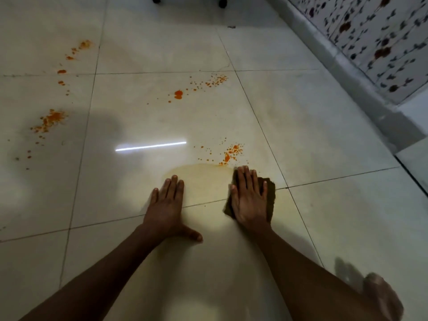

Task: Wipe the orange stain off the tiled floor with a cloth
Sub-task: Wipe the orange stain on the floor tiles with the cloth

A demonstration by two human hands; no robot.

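The right hand (249,196) lies flat, fingers straight, pressing a dark brown cloth (269,200) onto the pale tiled floor (324,140), while the left hand (165,208) rests open and empty on the tiles just to its left, thumb spread, apparently as a brace. Between and just beyond the two hands spreads a thin yellowish wet smear (201,177), which suggests the wiping here is under way but not finished. Bright orange splatter (231,152) sits just beyond the cloth's far edge; a larger blob with a trail of drops (178,94) lies farther off, and more patches (49,120) run up the far left, well apart from the cloth. The likely trouble is smearing: a cloth already loaded with pigment could drag the orange into a wider film instead of lifting it, and push colour into the grout lines (245,200) under the hands. The wet, glossy tile could also let the bracing palm slide. A bare foot (382,295) at the near right could step into the damp patch.
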